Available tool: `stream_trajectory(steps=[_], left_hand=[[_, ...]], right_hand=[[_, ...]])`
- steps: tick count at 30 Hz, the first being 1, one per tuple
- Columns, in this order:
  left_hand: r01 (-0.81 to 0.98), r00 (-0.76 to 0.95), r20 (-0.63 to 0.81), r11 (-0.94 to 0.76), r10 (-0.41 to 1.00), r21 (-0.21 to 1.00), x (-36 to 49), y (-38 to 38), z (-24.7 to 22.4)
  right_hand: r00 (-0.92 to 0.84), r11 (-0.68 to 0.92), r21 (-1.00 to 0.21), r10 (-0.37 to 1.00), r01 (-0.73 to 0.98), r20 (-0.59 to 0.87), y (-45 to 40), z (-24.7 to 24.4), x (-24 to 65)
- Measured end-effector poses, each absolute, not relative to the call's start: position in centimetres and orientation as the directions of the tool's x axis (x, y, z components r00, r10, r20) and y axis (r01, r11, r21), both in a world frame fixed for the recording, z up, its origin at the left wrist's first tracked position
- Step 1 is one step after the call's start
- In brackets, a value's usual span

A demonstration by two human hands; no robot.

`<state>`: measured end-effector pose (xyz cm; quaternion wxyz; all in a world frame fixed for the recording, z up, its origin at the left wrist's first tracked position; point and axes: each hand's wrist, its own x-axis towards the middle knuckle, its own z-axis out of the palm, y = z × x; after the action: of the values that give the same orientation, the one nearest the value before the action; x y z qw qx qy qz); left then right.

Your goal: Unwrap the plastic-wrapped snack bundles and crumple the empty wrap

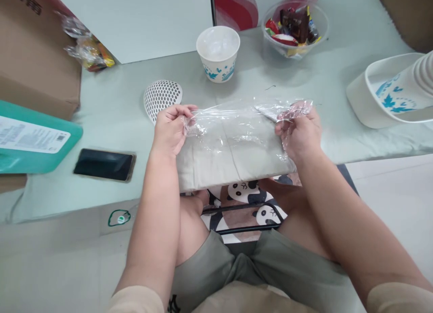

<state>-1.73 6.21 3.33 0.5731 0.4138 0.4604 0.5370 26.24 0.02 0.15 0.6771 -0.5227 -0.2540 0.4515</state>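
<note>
A sheet of clear, crinkled plastic, which may be a bag, is stretched between my two hands over the front of the table. My left hand pinches its left end between thumb and fingers. At the other end, my right hand is closed around bunched plastic. A pale, thin strip shows through the film beside the right fingers; its kind is unclear. Just behind my left hand lies a white perforated dome. Beyond the film stands a white paper cup with blue leaf prints, upright.
A phone and a green container are at left, near a cardboard box. Wrapped snacks lie behind. A clear bowl holds candies. At right, a white holder contains stacked paper cups.
</note>
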Motion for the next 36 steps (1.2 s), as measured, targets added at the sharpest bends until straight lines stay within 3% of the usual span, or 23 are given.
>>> stream_trajectory(steps=[11, 17, 25, 32, 36], left_hand=[[-0.298, -0.037, -0.113, 0.097, 0.993, 0.950, -2.3, 6.5, 3.0], [-0.230, -0.067, -0.151, 0.132, 0.986, 0.964, -2.1, 6.6, 3.2], [-0.190, -0.059, -0.227, 0.212, 0.972, 0.959, -1.6, 6.4, 3.5], [-0.125, -0.060, -0.263, 0.254, 0.963, 0.959, -1.8, 6.5, 2.9], [-0.132, -0.092, -0.265, 0.252, 0.960, 0.959, -2.1, 6.8, 2.4]], right_hand=[[0.375, 0.080, -0.974, 0.927, -0.213, -0.005, -0.5, 0.3, 26.1], [0.352, 0.176, -0.979, 0.914, 0.103, 0.202, -0.8, -0.4, 26.6], [0.289, 0.235, -0.764, 0.827, 0.600, 0.482, -1.0, -0.6, 26.8], [0.288, 0.288, -0.656, 0.725, 0.698, 0.625, -1.7, 0.6, 26.9], [0.126, 0.364, -0.550, 0.739, 0.751, 0.661, -2.9, 0.8, 26.9]])
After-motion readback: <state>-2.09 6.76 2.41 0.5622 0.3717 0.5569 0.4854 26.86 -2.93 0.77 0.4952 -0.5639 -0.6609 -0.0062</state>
